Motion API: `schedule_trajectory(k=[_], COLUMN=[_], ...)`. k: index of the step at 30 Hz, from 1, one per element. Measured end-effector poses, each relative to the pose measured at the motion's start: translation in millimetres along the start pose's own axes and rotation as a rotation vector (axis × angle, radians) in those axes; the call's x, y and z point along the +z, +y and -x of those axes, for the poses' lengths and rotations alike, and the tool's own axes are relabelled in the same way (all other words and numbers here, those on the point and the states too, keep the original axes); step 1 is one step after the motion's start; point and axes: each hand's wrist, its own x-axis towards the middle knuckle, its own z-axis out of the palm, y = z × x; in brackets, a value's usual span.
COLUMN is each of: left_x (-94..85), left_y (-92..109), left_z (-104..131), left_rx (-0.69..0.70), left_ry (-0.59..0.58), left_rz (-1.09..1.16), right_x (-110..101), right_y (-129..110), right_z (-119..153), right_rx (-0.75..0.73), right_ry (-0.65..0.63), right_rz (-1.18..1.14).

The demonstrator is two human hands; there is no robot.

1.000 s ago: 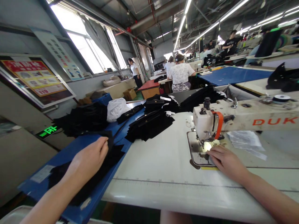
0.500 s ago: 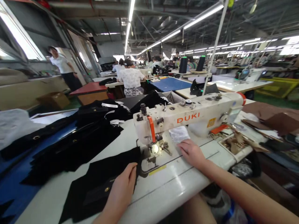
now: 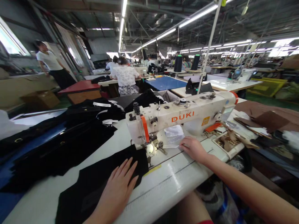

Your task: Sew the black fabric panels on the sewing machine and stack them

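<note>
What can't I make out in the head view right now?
All in the head view:
Black panel: near end cut off by the bottom edge; part of its surface covered by the left hand.
Right hand: too small at the fingertips to tell whether they pinch the white sheets.
Sewing machine: needle tip too small to make out.
White bundle: cut off by the left edge.
</note>
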Motion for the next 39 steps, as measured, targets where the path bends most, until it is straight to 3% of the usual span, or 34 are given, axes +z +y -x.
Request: schedule_trajectory(k=[4, 9, 12, 16, 20, 24, 27, 30, 39], left_x=[4.4, -8.1, -18.8, -24.2, -17.8, -6.1, 1.3, 2.4, -9.1], left_y=[-4.5, 7.5, 22.5, 33.0, 21.8, 5.0, -0.7, -0.4, 7.8], left_z=[5.3, 12.6, 11.7, 0.4, -14.1, -25.3, -30.5, -33.6, -39.6], left_rx=[0.021, 0.005, 0.136, 0.347, 0.341, 0.310, 0.285, 0.278, 0.249], left_ry=[-0.011, 0.218, 0.326, 0.365, 0.373, 0.384, 0.344, 0.218, -0.002], left_rz=[-0.050, 0.028, -0.004, -0.032, 0.043, 0.066, 0.042, 0.005, 0.040], right_x=[2.6, 12.6, 28.3, 56.4, 73.1, 72.6, 69.7, 68.9, 68.9], right_y=[-15.7, -50.2, -79.4, -111.9, -117.6, -104.9, -99.6, -101.0, -103.1], right_z=[1.9, 5.5, 4.3, -7.6, -20.0, -15.5, -1.2, 11.4, 14.5], right_rx=[0.034, -0.007, -0.126, -0.187, -0.195, -0.289, -0.444, -0.582, -0.587], right_ry=[-0.068, -0.113, -0.135, -0.140, -0.133, -0.008, -0.022, -0.098, -0.153], right_rz=[-0.313, -0.482, -0.484, -0.448, -0.405, -0.259, -0.143, -0.048, 0.002])
